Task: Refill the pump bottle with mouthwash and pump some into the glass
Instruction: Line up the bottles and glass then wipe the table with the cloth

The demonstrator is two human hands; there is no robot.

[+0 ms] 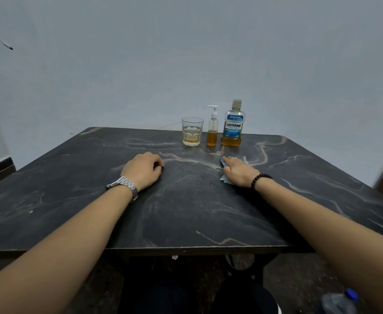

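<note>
At the far edge of the dark marble table [186, 211] stand three things in a row. A clear glass [192, 131] holds a little amber liquid. Right of it is a slim pump bottle [212, 126] with a white pump head and amber liquid in its lower third. The capped mouthwash bottle [233, 123], blue-labelled, is about a quarter full. My left hand [144, 169] rests on the table with loosely curled fingers, holding nothing. My right hand [239, 171] lies flat with straight fingers pressing on a light blue cloth [225, 176].
A grey wall stands right behind the table. A plastic water bottle with a blue cap [340, 302] lies low at the bottom right, beside the table. My legs show under the table's near edge.
</note>
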